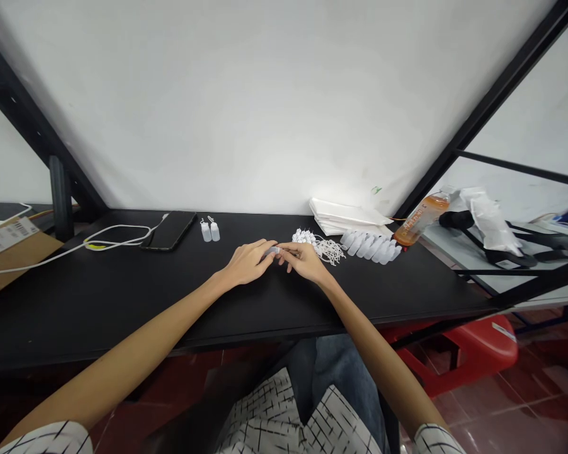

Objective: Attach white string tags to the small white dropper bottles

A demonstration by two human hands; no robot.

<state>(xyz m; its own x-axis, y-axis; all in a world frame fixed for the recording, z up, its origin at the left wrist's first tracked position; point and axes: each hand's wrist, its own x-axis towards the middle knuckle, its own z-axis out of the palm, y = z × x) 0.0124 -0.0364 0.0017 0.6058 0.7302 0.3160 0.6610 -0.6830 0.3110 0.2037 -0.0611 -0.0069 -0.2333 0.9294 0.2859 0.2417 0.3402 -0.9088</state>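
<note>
In the head view, my left hand is closed around a small translucent plastic bottle, mostly covered by the fingers. My right hand pinches the bottle's white top end; whether a separate cap is there I cannot tell. Right beside my right hand lies a pile of small white caps, with a tangle of white cord loops against it. Farther right, several translucent bottles lie in a slanting row. To the left, two capped bottles with cord loops lie side by side.
A black phone with a white cable lies on the black table. White sheets are stacked by the wall. A drink bottle leans at the right frame. A cardboard box stands far left, a red stool below right.
</note>
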